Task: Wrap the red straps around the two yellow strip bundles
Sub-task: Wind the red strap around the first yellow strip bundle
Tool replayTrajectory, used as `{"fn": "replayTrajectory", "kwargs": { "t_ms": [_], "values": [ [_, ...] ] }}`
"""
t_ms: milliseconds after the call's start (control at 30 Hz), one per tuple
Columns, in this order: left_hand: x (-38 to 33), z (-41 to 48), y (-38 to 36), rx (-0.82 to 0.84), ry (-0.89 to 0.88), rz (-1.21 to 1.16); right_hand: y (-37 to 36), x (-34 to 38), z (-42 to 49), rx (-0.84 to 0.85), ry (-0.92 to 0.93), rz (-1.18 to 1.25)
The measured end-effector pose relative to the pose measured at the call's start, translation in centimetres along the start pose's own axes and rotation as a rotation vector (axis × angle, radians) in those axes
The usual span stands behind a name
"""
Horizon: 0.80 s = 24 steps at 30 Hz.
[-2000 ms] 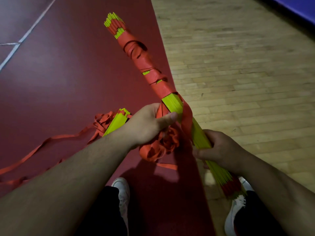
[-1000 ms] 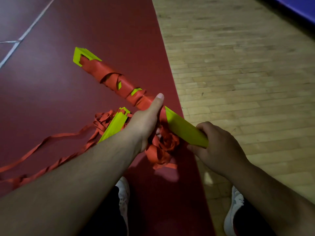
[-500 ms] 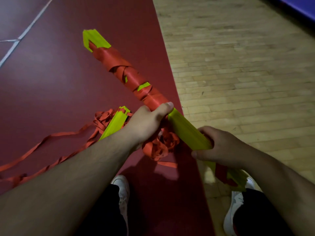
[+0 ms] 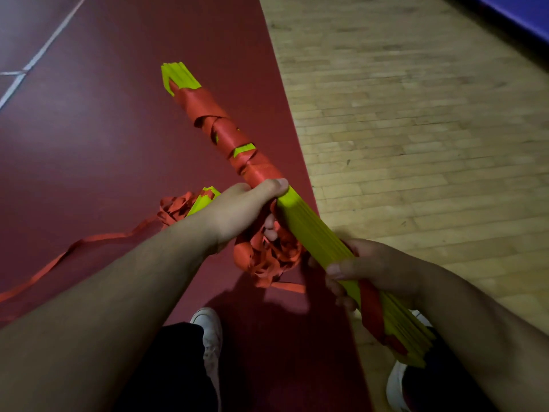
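The left hand (image 4: 237, 212) has its fingers curled under the yellow strip bundle (image 4: 312, 230), thumb pressed on top just where the red strap (image 4: 234, 138) winding ends. The right hand (image 4: 374, 272) is clenched round the bare yellow stretch toward five o'clock. The bundle slants from eleven o'clock to five. A loose wad of strap (image 4: 273, 258) hangs between the hands. A second bundle (image 4: 202, 200) lies on the red mat (image 4: 104, 129), at nine o'clock from the left hand.

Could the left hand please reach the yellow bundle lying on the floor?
Probably not yet: the left hand grips the held bundle and bunched red strap; the floor bundle lies just beyond it.
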<state>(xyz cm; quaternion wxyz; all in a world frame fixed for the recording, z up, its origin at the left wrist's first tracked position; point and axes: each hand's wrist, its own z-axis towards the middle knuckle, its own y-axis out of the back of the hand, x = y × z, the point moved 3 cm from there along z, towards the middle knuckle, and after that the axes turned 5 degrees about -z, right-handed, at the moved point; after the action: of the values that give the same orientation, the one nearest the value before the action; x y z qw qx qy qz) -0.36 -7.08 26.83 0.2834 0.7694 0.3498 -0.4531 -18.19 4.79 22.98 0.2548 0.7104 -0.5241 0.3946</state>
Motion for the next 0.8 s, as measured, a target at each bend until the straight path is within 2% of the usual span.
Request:
{"fn": "replayTrajectory", "kwargs": {
  "t_ms": [100,167,233,333,433,467,567,633,733,800],
  "values": [
    [-0.1,-0.1,0.2,0.055,-0.082,0.069,-0.1,-0.3,-0.7,0.2,-0.062,0.199],
    [-0.2,0.0,-0.1,0.064,-0.158,0.115,-0.7,-0.6,-0.9,0.293,-0.093,0.195],
    [-0.2,0.4,0.1,0.008,-0.215,0.141,-1.1,-0.3,-0.6,0.223,-0.069,0.124],
    [0.1,1.1,1.0,-0.098,-0.254,0.216,-0.5,1.0,-0.3,-0.054,0.054,-0.052],
    [0.8,1.3,1.4,-0.043,-0.229,0.293,0.6,1.7,-0.3,-0.238,0.12,-0.341],
    [1.0,1.3,1.4,0.016,-0.236,0.316,0.9,1.7,-0.4,-0.236,0.118,-0.349],
    [0.7,0.8,1.3,0.233,-0.298,0.34,1.2,1.1,-0.6,-0.134,0.049,-0.172],
    [0.3,0.5,1.2,0.273,-0.345,0.276,1.5,0.6,-0.5,-0.091,0.023,-0.078],
    [0.5,1.2,1.4,0.142,-0.329,0.248,1.8,0.3,-0.6,-0.063,0.039,0.037],
    [0.6,1.6,1.9,0.0,-0.41,0.339,1.7,0.6,-0.8,-0.066,0.062,0.095]
  ]
}}
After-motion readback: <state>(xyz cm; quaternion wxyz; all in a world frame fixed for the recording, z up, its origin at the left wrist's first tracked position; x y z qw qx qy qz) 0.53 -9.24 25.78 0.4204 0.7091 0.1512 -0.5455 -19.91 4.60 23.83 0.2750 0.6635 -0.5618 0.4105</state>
